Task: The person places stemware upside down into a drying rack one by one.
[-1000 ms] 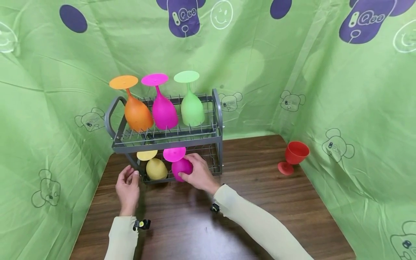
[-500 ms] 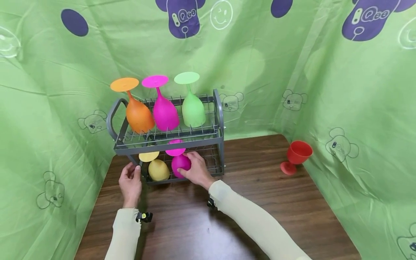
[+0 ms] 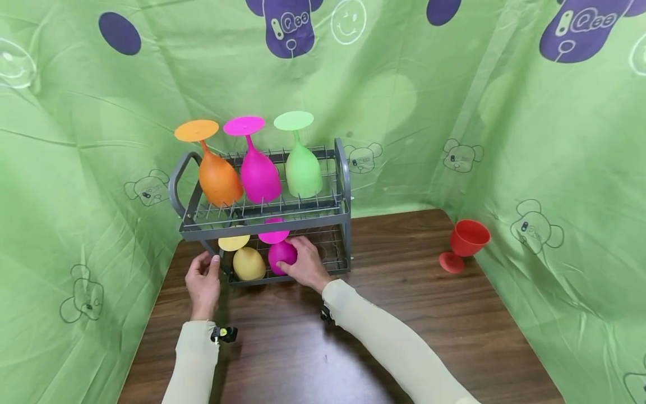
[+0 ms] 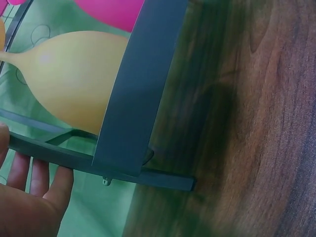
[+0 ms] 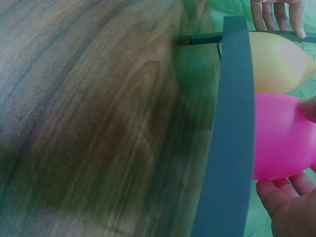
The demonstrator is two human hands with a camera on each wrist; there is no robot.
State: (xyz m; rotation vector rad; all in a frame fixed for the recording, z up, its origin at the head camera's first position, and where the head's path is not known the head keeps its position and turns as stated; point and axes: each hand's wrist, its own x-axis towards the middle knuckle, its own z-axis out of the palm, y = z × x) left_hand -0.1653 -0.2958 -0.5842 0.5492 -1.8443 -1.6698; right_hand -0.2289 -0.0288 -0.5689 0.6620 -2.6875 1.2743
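My right hand grips the bowl of a magenta goblet, upside down on the lower tier of a grey two-tier dish rack. In the right wrist view, thumb and fingers lie on opposite sides of that goblet. Beside it stands an inverted yellow goblet. At the rack's left front post, my left hand holds on, with the thumb on one side and fingers on the other side of the post. The upper tier bears inverted orange, magenta and light green goblets.
A red goblet stands tilted or leaning at the right of the wooden table, near the green curtain. The curtain surrounds the table at the back and both sides. The upper tier overhangs the lower goblets' bases.
My right hand has set the magenta goblet farther back into the lower tier, its base now partly behind the upper tier's front rail. My left hand has moved slightly closer against the post.
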